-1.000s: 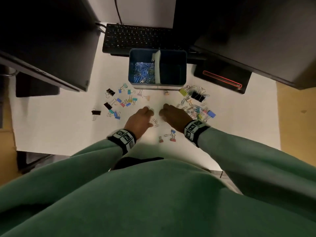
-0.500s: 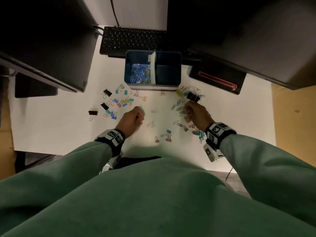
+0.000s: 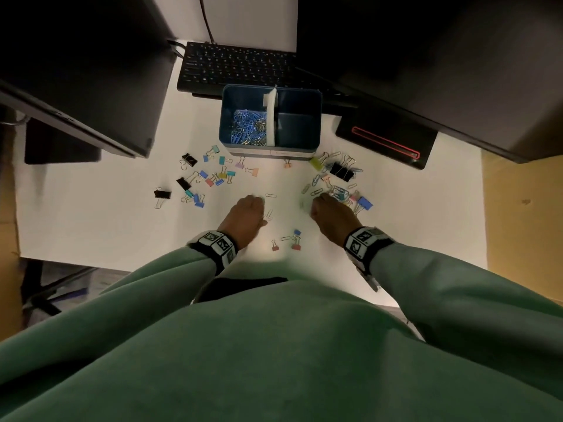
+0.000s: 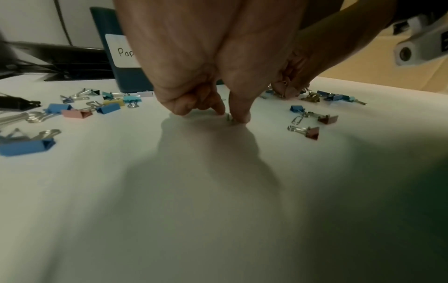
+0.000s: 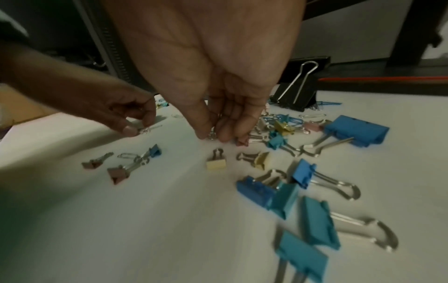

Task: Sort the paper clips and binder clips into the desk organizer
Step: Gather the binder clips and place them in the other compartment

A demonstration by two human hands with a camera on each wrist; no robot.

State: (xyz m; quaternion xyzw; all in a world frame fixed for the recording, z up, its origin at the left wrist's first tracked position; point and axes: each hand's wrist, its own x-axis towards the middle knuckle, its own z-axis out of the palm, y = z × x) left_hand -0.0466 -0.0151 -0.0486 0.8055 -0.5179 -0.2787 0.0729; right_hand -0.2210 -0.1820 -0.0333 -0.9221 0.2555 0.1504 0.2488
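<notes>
We are working both hands low over the white desk [image 3: 91, 226], and the change from a moment ago is in our right hand [image 3: 330, 216]: it was reaching out toward the black binder clip [image 3: 341, 172] and is now pulling back nearer us, its fingertips [image 5: 225, 134] closing on a small silver clip at the near edge of the mixed pile [image 5: 286, 130]. Our left hand [image 3: 245, 219] is pinching 1 paper clip [image 4: 229, 117] between thumb and forefinger against the desk. The desk organizer [image 3: 271, 149] is sitting well beyond both sets of fingertips, paper clips already filling its left compartment, the right one looking empty. So we are probably still gathering paper clips, with the binder clips untouched.
</notes>
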